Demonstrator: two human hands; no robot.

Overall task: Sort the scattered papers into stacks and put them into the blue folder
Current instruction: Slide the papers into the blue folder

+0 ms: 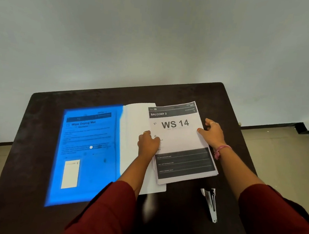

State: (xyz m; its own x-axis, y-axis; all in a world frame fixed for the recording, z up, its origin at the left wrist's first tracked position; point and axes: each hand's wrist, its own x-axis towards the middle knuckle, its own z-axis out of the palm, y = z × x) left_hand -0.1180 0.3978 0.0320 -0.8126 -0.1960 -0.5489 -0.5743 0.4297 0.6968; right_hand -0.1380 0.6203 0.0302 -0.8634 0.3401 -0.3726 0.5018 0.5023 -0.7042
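My left hand rests curled on the left edge of the white printed paper stack headed "WS 14", while my right hand grips its right edge, thumb on top, so the stack sits between both hands. It lies tilted on the dark brown table, overlapping the white right-hand leaf of the open translucent blue plastic folder. A silver-and-black stapler lies just beside the stack's near corner.
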